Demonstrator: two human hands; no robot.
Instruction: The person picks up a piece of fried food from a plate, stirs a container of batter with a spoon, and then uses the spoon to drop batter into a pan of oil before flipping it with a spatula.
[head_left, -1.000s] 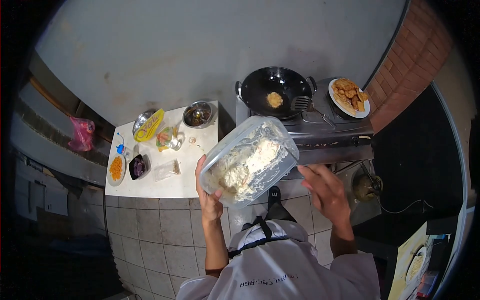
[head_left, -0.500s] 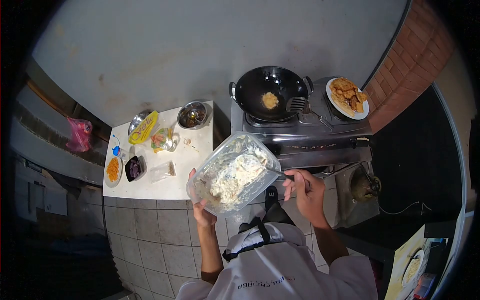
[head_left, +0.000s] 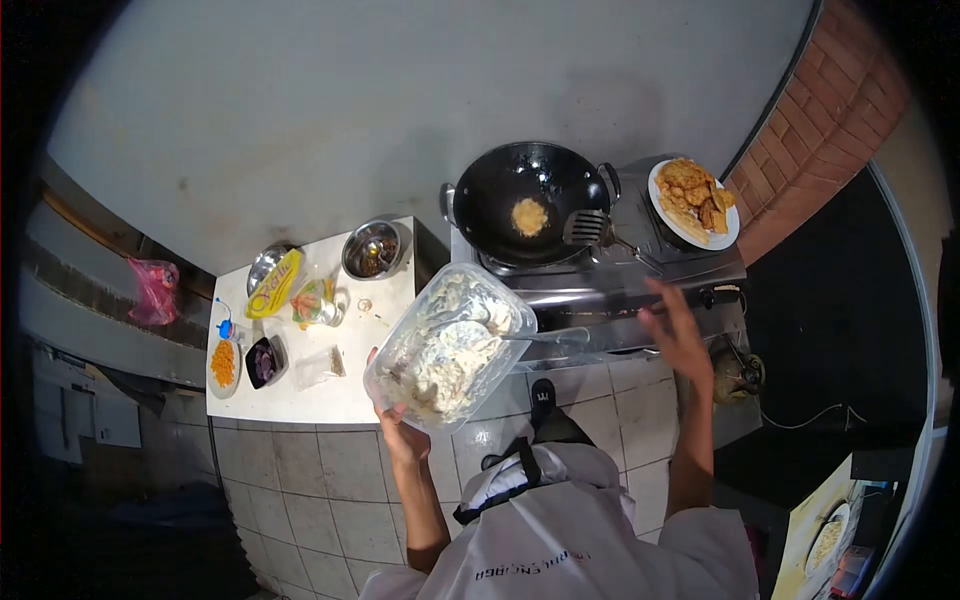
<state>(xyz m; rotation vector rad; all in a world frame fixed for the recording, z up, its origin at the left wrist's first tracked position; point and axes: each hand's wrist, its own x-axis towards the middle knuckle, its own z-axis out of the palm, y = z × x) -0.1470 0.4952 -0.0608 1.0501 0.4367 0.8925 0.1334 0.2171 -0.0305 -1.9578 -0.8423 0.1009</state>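
Clearly, the left hand [head_left: 398, 428] grips the tub [head_left: 448, 345] of lumpy white batter at its 7 o'clock corner; the spoon [head_left: 505, 335] rests loose inside. The right hand [head_left: 678, 335], open and empty, hovers by the stove [head_left: 640, 270]. Tilted, the thin clear plastic could flex and spill, or drop the steel spoon.

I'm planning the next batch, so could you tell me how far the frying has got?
Done: fried pieces fill the plate. In hand: one fritter sits in the wok, the left hand holds the batter tub, and the right hand is open. Left: much batter.
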